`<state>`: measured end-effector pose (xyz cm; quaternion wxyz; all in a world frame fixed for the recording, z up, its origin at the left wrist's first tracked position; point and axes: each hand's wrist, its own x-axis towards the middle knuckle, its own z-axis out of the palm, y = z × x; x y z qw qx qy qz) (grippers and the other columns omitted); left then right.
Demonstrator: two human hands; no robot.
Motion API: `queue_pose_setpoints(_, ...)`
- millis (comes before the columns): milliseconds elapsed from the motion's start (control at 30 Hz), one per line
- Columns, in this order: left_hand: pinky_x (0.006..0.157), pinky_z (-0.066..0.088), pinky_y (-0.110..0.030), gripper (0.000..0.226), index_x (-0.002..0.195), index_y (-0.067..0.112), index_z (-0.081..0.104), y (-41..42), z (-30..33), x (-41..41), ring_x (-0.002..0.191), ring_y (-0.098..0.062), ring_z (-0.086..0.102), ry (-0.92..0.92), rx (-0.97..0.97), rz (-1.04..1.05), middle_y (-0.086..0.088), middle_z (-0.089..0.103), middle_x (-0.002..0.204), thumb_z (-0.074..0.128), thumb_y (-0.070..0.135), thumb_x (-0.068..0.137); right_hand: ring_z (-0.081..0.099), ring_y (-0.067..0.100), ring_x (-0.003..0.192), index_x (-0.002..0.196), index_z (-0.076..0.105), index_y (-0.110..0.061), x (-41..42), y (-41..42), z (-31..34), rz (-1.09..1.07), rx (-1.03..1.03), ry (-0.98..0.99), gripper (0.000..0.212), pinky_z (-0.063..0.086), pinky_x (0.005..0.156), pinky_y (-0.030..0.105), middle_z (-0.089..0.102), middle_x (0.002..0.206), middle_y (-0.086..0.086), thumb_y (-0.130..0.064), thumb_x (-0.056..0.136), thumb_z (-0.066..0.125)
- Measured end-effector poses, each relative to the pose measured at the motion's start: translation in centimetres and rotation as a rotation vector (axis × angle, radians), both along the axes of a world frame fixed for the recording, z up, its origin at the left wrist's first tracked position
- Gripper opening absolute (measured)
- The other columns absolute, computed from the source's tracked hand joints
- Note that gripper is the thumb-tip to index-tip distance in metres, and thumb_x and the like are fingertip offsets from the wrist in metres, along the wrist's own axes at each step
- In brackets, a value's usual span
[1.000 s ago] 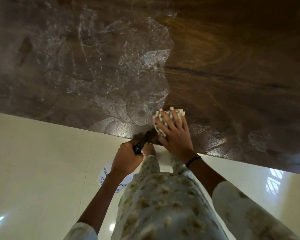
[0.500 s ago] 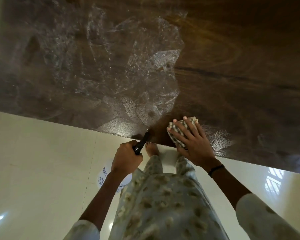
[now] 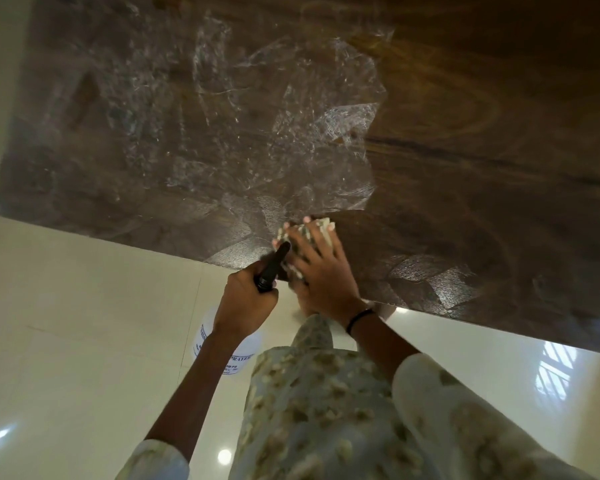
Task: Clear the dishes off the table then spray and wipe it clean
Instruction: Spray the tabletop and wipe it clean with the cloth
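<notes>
A dark wooden table (image 3: 465, 133) fills the upper part of the head view, its left half wet with glistening streaks. My right hand (image 3: 321, 268) lies flat with spread fingers on a patterned cloth (image 3: 321, 226), pressing it onto the table near the front edge. My left hand (image 3: 248, 301) grips the black nozzle of a white spray bottle (image 3: 246, 344), which hangs below the table edge, mostly hidden behind my wrist. The nozzle tip reaches up to the cloth.
The table's front edge runs diagonally from mid left to lower right. Glossy cream floor tiles (image 3: 66, 341) lie below it. My patterned clothing (image 3: 319, 410) fills the bottom centre. The table's left end shows at the far left.
My right hand has slid the cloth leftward along the front edge, close up against the spray nozzle. My left hand still holds the bottle in about the same place.
</notes>
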<state>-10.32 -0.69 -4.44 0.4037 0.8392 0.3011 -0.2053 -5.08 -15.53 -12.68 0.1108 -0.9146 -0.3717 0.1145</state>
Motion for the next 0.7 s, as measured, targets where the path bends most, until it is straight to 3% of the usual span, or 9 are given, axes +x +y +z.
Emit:
queue_pose_setpoints(67, 0.057, 0.042, -0.033, 0.026, 0.092, 0.008, 0.068, 0.2, 0.2, 0.4, 0.057, -0.033, 0.049, 0.010, 0.000, 0.005, -0.015, 0.063, 0.066, 0.060, 0.005, 0.068, 0.022, 0.033, 0.148, 0.144, 0.044, -0.027, -1.4, -1.3, -0.1, 0.142, -0.023, -0.018, 0.054, 0.021, 0.117, 0.056, 0.037, 0.155, 0.004, -0.040, 0.092, 0.049)
queue_pose_setpoints(167, 0.054, 0.041, -0.030, 0.031, 0.098, 0.011, 0.068, 0.6, 0.3, 0.8, 0.055, -0.029, 0.051, 0.014, -0.006, -0.006, -0.010, 0.062, 0.065, 0.061, -0.005, 0.073, 0.021, 0.032, 0.148, 0.151, 0.030, -0.032, -0.8, -5.7, -0.3, 0.271, -0.055, -0.048, 0.060, 0.021, 0.118, 0.054, 0.029, 0.159, 0.002, -0.047, 0.095, 0.045)
queue_pose_setpoints(300, 0.059, 0.047, -0.035, 0.025, 0.085, 0.023, 0.065, 1.1, -0.1, 0.8, 0.062, -0.034, 0.057, 0.002, -0.042, -0.009, -0.012, 0.066, 0.069, 0.060, 0.002, 0.073, 0.014, 0.030, 0.150, 0.152, 0.028, -0.034, 2.6, -6.9, 0.3, 0.023, -0.085, -0.021, 0.062, 0.016, 0.119, 0.053, 0.024, 0.161, 0.001, -0.043, 0.093, 0.042)
queue_pose_setpoints(433, 0.056, 0.043, -0.031, 0.027, 0.091, 0.017, 0.067, 1.5, -0.1, 0.9, 0.058, -0.033, 0.054, -0.002, -0.042, -0.018, -0.012, 0.065, 0.066, 0.060, -0.001, 0.072, 0.015, 0.031, 0.150, 0.150, 0.033, -0.030, 4.0, -0.8, 0.5, -0.151, -0.042, 0.001, 0.058, 0.016, 0.118, 0.057, 0.027, 0.160, 0.002, -0.042, 0.094, 0.042)
queue_pose_setpoints(500, 0.052, 0.037, -0.027, 0.025, 0.080, 0.020, 0.062, 1.5, 0.2, 1.1, 0.050, -0.025, 0.045, 0.010, -0.044, -0.034, -0.004, 0.058, 0.057, 0.059, -0.003, 0.071, 0.015, 0.032, 0.150, 0.150, 0.034, -0.030, 3.0, 1.9, 0.2, -0.085, -0.033, 0.014, 0.057, 0.014, 0.119, 0.057, 0.028, 0.160, 0.003, -0.043, 0.095, 0.040)
queue_pose_setpoints(600, 0.050, 0.032, -0.026, 0.013, 0.073, 0.009, 0.056, 1.5, 0.3, 1.6, 0.047, -0.019, 0.036, 0.044, -0.043, -0.052, -0.001, 0.050, 0.051, 0.058, -0.003, 0.071, 0.011, 0.032, 0.150, 0.150, 0.035, -0.029, 0.1, 1.8, 0.0, 0.107, -0.068, 0.007, 0.056, 0.009, 0.121, 0.055, 0.030, 0.159, 0.002, -0.045, 0.097, 0.038)
queue_pose_setpoints(700, 0.051, 0.036, -0.028, 0.005, 0.075, 0.007, 0.057, 1.4, 0.4, 2.0, 0.050, -0.024, 0.045, 0.026, -0.072, -0.102, -0.003, 0.055, 0.055, 0.058, 0.003, 0.072, 0.020, 0.032, 0.148, 0.150, 0.033, -0.029, -0.6, -2.7, 0.1, 0.221, -0.067, -0.043, 0.060, 0.021, 0.119, 0.055, 0.033, 0.157, 0.003, -0.044, 0.093, 0.044)
